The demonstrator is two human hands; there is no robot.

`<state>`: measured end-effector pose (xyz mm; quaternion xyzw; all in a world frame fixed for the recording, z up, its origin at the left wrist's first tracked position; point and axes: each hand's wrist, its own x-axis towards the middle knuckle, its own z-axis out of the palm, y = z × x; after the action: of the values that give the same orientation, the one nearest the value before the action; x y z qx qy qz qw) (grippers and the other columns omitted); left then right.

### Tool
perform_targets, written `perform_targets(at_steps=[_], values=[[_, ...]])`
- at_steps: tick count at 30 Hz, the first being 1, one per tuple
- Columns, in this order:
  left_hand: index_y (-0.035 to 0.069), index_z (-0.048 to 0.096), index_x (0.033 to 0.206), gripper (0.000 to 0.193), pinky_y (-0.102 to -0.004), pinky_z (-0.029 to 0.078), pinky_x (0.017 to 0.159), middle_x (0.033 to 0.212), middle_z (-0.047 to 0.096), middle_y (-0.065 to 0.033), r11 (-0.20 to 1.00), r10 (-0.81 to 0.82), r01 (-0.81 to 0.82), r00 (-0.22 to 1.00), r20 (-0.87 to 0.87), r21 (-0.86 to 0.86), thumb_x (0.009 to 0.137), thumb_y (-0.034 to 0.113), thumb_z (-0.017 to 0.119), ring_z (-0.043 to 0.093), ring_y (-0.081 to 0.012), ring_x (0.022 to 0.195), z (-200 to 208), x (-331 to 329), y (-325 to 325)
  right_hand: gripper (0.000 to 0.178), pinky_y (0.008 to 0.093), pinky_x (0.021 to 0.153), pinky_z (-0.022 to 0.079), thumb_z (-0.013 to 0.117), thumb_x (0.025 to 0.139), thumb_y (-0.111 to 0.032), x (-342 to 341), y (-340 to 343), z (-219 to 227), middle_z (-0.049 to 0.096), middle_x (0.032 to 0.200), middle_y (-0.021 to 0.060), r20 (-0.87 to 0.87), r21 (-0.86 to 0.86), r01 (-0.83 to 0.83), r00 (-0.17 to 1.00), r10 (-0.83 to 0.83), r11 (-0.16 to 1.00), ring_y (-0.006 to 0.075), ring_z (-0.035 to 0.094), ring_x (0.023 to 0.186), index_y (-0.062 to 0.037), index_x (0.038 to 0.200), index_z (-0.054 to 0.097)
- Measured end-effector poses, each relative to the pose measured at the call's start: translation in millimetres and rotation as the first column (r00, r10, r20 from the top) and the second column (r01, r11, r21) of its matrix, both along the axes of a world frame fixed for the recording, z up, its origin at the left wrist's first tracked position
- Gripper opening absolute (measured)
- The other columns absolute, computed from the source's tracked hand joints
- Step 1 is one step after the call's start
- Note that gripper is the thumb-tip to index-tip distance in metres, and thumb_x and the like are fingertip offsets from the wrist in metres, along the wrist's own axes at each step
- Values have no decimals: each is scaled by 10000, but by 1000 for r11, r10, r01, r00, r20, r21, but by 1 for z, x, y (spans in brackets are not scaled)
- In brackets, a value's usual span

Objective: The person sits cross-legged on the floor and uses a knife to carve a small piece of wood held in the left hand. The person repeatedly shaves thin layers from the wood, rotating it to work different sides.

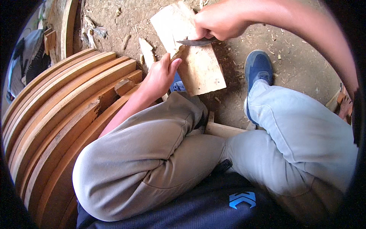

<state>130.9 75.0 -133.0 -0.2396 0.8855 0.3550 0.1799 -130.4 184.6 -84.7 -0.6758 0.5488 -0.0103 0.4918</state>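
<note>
My right hand is closed round the handle of a knife, its dark curved blade pointing left over a pale wooden board. The handle is mostly hidden in my fist. From the lower left, my left hand comes in and pinches a small piece of wood at the board's left side. The blade's tip lies close to that piece; whether they touch I cannot tell. The board extends away from me between my feet, its near end close to my knee.
Several long wooden planks stand side by side on my left. Wood offcuts and shavings litter the dirt floor. My blue shoe is right of the board. At the far left lies a dark cloth. Another person's foot or hand shows at the right edge.
</note>
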Motion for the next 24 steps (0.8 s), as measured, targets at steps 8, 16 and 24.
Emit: perform_targets(at_steps=[8,16,24], values=[[-46,484,901,401,-552,449,650,707,587,-330,1000,-2,2,1000,8,-26,1040,327,525,587,-542,748,-4,0,0,271,356,503,404,543,906,-124,-5,-28,-4,588,692,31,55,362,-109,994,95,926,182,522,560,-174,1138,674],[-32,486,912,397,-566,460,676,735,601,-329,1000,9,-9,1000,-9,-28,1028,344,539,606,-533,785,-11,4,0,324,230,434,300,515,1010,-208,-22,-15,-22,503,652,-88,259,695,86,896,-361,714,53,386,488,-280,1310,613],[-31,512,960,432,-539,467,673,708,589,-284,999,40,-42,997,71,25,1037,394,507,612,-475,715,-5,1,-2,331,349,588,436,541,956,-104,-11,5,-47,636,826,77,167,-67,146,977,-134,987,210,577,722,-196,1241,684]])
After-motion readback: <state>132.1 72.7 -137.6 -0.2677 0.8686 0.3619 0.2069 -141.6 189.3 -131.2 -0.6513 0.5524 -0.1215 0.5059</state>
